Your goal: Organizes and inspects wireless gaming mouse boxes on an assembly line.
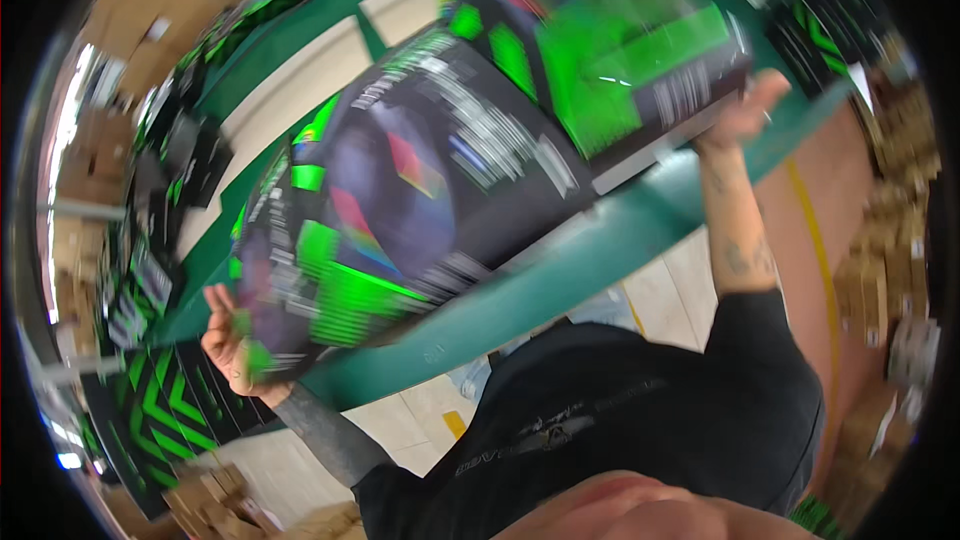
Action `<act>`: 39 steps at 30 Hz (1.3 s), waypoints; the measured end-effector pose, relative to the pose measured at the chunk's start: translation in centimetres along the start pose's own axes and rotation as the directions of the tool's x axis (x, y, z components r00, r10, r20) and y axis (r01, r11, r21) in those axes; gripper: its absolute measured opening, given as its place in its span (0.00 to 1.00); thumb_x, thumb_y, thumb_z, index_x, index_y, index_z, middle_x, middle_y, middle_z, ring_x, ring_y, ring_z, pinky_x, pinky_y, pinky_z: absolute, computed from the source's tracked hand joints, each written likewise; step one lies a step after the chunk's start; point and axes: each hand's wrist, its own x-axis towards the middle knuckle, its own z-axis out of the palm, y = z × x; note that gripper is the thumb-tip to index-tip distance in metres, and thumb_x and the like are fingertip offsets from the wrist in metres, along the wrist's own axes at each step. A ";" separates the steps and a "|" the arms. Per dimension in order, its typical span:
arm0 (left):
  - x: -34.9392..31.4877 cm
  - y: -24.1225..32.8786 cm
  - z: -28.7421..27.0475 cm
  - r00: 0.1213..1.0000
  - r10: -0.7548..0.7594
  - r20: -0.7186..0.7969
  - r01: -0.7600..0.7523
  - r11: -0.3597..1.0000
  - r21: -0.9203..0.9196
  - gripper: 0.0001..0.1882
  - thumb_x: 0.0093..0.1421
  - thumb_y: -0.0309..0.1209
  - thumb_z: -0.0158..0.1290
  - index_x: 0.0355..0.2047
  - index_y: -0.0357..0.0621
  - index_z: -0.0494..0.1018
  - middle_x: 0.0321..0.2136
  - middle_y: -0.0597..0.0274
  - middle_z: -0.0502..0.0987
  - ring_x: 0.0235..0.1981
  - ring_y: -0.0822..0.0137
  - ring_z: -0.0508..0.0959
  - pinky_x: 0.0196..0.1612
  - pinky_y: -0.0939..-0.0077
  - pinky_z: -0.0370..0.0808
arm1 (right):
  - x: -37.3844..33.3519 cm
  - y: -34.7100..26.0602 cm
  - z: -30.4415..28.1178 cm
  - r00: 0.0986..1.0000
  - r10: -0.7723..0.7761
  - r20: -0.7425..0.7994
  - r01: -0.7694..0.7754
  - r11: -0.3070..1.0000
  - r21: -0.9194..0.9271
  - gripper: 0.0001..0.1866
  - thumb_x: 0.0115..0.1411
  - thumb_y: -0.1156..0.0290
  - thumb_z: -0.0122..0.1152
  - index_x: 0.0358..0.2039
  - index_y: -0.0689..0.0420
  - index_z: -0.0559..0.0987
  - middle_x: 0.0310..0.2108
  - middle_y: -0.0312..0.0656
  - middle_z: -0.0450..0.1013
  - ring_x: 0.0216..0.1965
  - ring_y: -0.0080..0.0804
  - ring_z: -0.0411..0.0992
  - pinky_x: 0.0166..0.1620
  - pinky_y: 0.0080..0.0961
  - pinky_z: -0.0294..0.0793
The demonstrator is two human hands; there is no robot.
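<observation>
Okay, we see black-and-green printed boxes along the front edge of the green bench, left hand and right hand open at their outer ends; brown cardboard cartons stand far right.

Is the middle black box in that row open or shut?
The middle box looks shut: no raised flap shows on its visible faces. Motion blur hides whether it is sealed.

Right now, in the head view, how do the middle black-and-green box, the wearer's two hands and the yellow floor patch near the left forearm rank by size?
1. Middle black-and-green box: largest by far.
2. Left hand and right hand: too alike to rank.
3. Yellow floor patch: smallest.
</observation>
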 end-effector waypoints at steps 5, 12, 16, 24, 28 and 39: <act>-2.4 3.2 6.0 0.871 -0.488 -0.047 0.491 0.867 0.086 0.30 0.55 0.44 0.47 0.53 0.37 0.65 0.61 0.43 0.53 0.64 0.52 0.52 0.64 0.59 0.44 | -1.7 0.0 1.0 0.917 0.371 -0.149 -0.399 0.864 -0.307 0.44 0.59 0.35 0.32 0.60 0.64 0.57 0.59 0.49 0.56 0.59 0.39 0.57 0.61 0.35 0.50; -1.4 5.6 9.2 0.938 -0.313 -0.151 0.310 0.560 0.768 0.23 0.52 0.29 0.54 0.50 0.39 0.69 0.59 0.50 0.60 0.59 0.52 0.60 0.59 0.61 0.57 | -2.4 4.1 0.8 0.925 0.337 -0.175 -0.378 0.772 -0.512 0.23 0.53 0.80 0.56 0.51 0.63 0.68 0.46 0.38 0.70 0.47 0.23 0.66 0.52 0.21 0.62; -0.1 9.3 14.1 0.860 -0.290 0.420 -0.138 0.660 0.739 0.40 0.40 0.54 0.62 0.52 0.46 0.69 0.57 0.47 0.61 0.58 0.43 0.61 0.58 0.52 0.58 | -2.3 3.7 2.7 0.927 0.314 -0.208 -0.376 0.805 -0.460 0.28 0.53 0.78 0.54 0.56 0.62 0.63 0.49 0.40 0.68 0.50 0.25 0.65 0.54 0.23 0.60; 0.7 9.3 21.6 0.657 -0.427 0.622 -0.289 0.619 0.730 0.46 0.44 0.54 0.60 0.58 0.41 0.58 0.58 0.36 0.55 0.58 0.35 0.55 0.58 0.46 0.53 | 1.0 0.0 -0.6 0.625 0.592 -0.508 -0.780 0.456 -0.429 0.28 0.52 0.70 0.50 0.55 0.62 0.63 0.47 0.45 0.70 0.45 0.35 0.71 0.45 0.36 0.73; -0.8 10.2 19.3 0.679 -0.407 0.611 -0.355 0.546 0.758 0.48 0.41 0.45 0.61 0.60 0.39 0.55 0.60 0.40 0.53 0.61 0.40 0.52 0.60 0.47 0.51 | 3.7 4.4 -0.7 0.767 0.621 -0.164 -0.537 0.480 -0.694 0.26 0.55 0.68 0.52 0.55 0.58 0.67 0.47 0.45 0.71 0.47 0.29 0.67 0.48 0.24 0.68; 0.2 7.0 17.5 0.630 -0.342 0.697 -0.473 0.542 0.694 0.48 0.43 0.46 0.58 0.60 0.34 0.52 0.60 0.39 0.52 0.61 0.44 0.54 0.60 0.48 0.50 | -3.9 -3.8 2.6 0.884 0.467 0.027 -0.133 0.306 -0.943 0.24 0.53 0.60 0.55 0.49 0.58 0.73 0.47 0.51 0.70 0.47 0.43 0.70 0.51 0.31 0.68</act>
